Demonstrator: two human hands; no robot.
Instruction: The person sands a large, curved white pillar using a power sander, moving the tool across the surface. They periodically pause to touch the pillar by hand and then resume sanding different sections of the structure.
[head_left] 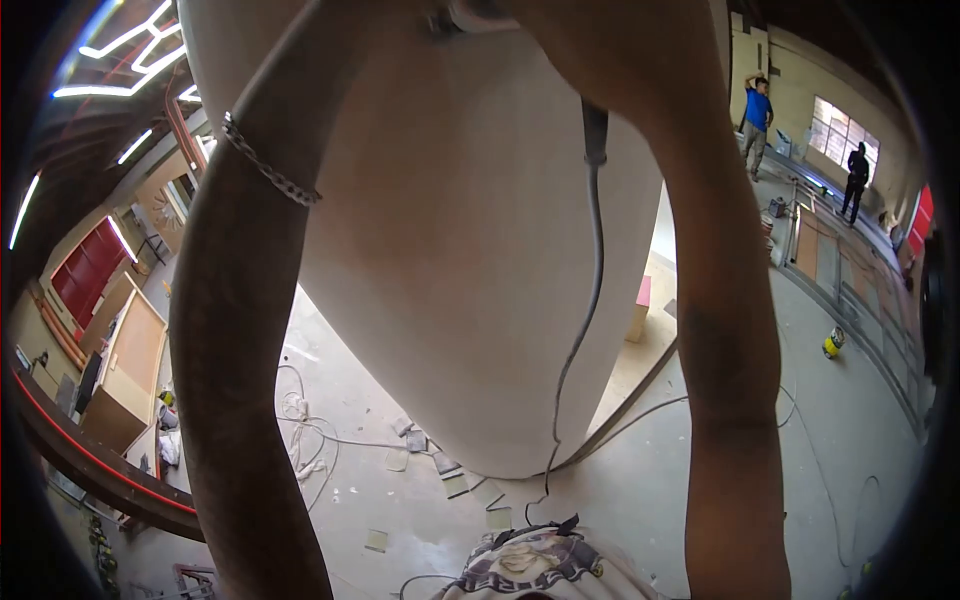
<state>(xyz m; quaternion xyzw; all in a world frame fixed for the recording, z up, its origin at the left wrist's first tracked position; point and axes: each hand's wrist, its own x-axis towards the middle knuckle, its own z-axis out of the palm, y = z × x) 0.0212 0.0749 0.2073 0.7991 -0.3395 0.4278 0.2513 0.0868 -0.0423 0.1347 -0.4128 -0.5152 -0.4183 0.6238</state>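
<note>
Both my arms reach up across a large, smooth, white curved surface. At the top edge my right hand is on a corded power tool, whose dark tail end sticks out below the wrist. A grey cord hangs from it down to my clothing. Between the hands, part of a round pale piece shows, blurred. My left hand is close to that piece, its fingers dark and cut off by the frame. A chain bracelet circles my left arm.
Sanding-pad-like squares and loose cables lie on the dusty floor. A wooden cabinet is at left. A person in blue and a person in dark clothes stand far right, near metal frames. A yellow can sits nearer.
</note>
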